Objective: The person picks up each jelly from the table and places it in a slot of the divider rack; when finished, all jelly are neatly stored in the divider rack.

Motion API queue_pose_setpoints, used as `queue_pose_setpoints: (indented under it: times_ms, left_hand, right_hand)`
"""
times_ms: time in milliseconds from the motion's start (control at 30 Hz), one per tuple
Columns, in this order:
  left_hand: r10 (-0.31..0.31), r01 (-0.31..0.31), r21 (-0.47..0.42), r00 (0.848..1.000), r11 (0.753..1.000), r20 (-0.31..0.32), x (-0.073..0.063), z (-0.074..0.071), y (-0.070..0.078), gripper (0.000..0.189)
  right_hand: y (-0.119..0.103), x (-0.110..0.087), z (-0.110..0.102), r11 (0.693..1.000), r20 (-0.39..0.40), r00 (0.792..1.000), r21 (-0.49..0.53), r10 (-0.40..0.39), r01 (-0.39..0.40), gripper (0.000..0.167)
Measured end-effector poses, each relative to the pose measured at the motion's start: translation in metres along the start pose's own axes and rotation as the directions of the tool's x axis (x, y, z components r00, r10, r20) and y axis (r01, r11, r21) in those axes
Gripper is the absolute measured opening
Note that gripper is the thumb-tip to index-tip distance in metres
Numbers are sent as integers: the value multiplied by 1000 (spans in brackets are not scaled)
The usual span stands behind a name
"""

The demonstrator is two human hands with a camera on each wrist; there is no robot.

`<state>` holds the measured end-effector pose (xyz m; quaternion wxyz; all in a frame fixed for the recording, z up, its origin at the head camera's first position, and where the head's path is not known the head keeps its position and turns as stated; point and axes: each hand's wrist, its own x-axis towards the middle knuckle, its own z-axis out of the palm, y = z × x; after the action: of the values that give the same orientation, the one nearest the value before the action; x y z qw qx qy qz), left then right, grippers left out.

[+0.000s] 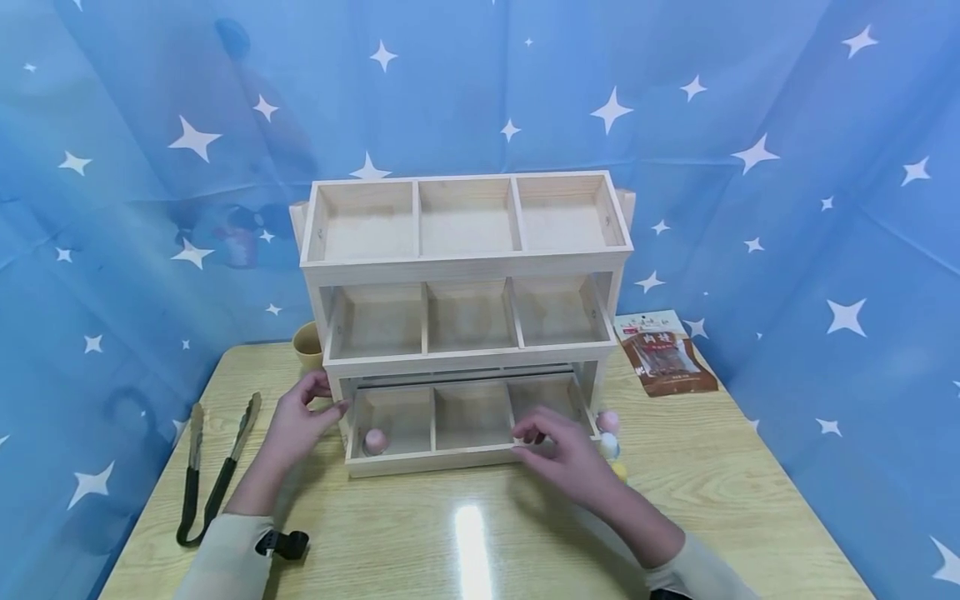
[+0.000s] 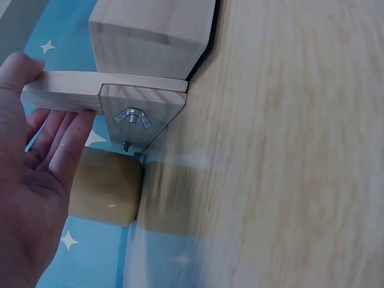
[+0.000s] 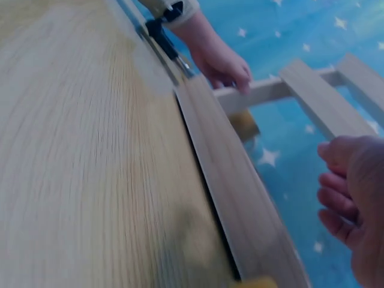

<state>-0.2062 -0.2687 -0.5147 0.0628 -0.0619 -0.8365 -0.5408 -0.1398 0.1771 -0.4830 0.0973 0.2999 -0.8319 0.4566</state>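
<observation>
A three-tier wooden shelf (image 1: pixel 465 272) stands on the table, each tier split into three compartments. My left hand (image 1: pixel 298 417) grips its left upright (image 2: pixel 66 90), thumb on one face and fingers on the other. Above the right part of the lowest tray (image 1: pixel 480 458) hovers my right hand (image 1: pixel 558 454), its fingers loosely bent with nothing visible in them. A small pink ball (image 1: pixel 376 442) lies in that tray's left compartment. Beside the shelf's right foot are another pink ball (image 1: pixel 608 422), a pale blue-white ball (image 1: pixel 609 446) and a yellow ball (image 1: pixel 619 472), partly hidden.
Black-handled metal tongs (image 1: pixel 213 475) lie spread on the table (image 1: pixel 420 542) at the left. A tan cup (image 1: pixel 307 345) stands behind the shelf's left side. To the right rests a brown and white food packet (image 1: pixel 667 354). A blue starred curtain (image 1: pixel 787 208) surrounds the table.
</observation>
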Motion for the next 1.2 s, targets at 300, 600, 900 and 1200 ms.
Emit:
queue_pose_setpoints:
  times_ms: [300,600,900,1200]
  left_hand:
    - [24,-24,16,1000,1000,-4,-1,-1,1,44]
    - [37,-37,15,999,999,-21,-1,0,0,38]
    - [31,-31,-2,999,1000,-13,-2,-2,4,38]
    - [45,-45,-16,999,999,-9,0,0,0,37]
  right_hand:
    - [18,-29,-37,992,-110,994,-125,19,-33,38]
    - [35,-66,-66,966,-187,978,-218,96,-136,32]
    - [49,-85,-74,947,-162,975,-260,151,-190,33]
    - [60,-98,-75,925,-126,952,-231,279,-302,32]
